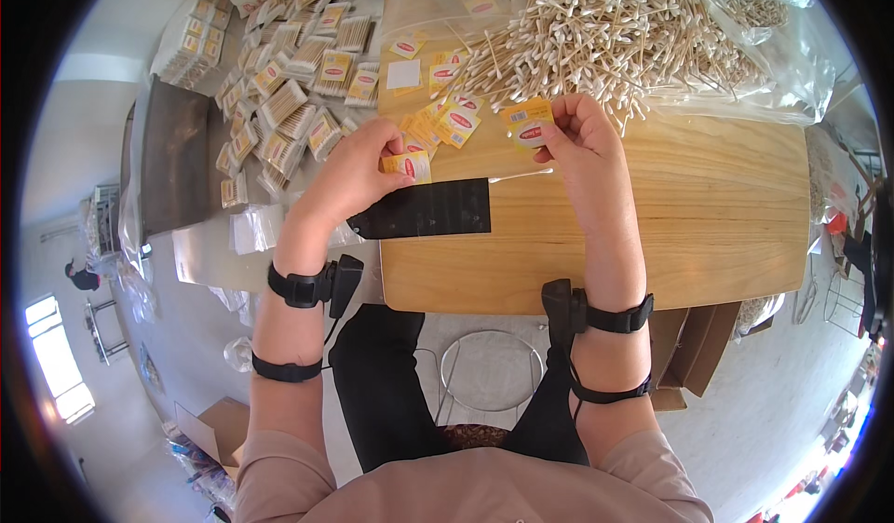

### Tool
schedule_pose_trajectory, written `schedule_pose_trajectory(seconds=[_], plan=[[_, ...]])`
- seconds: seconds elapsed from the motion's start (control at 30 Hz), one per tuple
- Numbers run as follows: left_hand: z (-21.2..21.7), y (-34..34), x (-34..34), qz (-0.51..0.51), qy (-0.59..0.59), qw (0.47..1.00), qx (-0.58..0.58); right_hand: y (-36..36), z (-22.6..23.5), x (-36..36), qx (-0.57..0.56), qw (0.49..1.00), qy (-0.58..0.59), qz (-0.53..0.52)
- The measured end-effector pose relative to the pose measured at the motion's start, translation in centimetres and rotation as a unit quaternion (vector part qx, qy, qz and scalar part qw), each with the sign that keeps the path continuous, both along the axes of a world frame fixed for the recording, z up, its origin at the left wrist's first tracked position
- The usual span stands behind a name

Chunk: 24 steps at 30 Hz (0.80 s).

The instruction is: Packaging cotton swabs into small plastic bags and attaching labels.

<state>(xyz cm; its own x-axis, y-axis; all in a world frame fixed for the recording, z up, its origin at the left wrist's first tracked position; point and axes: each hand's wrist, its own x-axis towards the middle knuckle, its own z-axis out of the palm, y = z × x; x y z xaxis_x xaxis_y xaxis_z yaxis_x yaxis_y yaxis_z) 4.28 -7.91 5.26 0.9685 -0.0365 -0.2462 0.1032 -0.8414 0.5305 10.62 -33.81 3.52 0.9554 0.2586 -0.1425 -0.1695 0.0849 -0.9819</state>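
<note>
the right hand (579,136) pinches one yellow label (528,124) by its edge above the bench (708,216), while the left hand (358,171) presses fingertips on another label (408,165) beside the black sheet (430,209). better to keep each grip light at the corners, so the labels stay flat and clear of the cotton swabs (605,29).

This was a small hand-packing workshop. A wooden table (708,216) carried a loose heap of cotton swabs (615,29) on clear plastic, scattered yellow label cards (438,122), and rows of filled swab packets (289,95); cardboard boxes (694,346) stood on the floor.
</note>
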Motion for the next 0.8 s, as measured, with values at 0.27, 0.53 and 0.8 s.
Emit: schedule_pose_trajectory(seconds=[0.27, 0.53, 0.8], plan=[[-0.3, -1.3, -2.1, 0.087, -0.064, 0.99, -0.092, 0.4, -0.4, -0.6, -0.021, 0.998, -0.02, 0.06], [-1.6, -4.7, -3.9, 0.107, -0.1, 0.981, -0.125, 3.4, 0.1, -3.5, -0.156, 0.928, -0.285, 0.185], [-1.0, -5.0, -4.0, 0.105, -0.063, 0.978, -0.168, 3.5, 0.2, -3.5, -0.195, 0.906, -0.332, 0.174]])
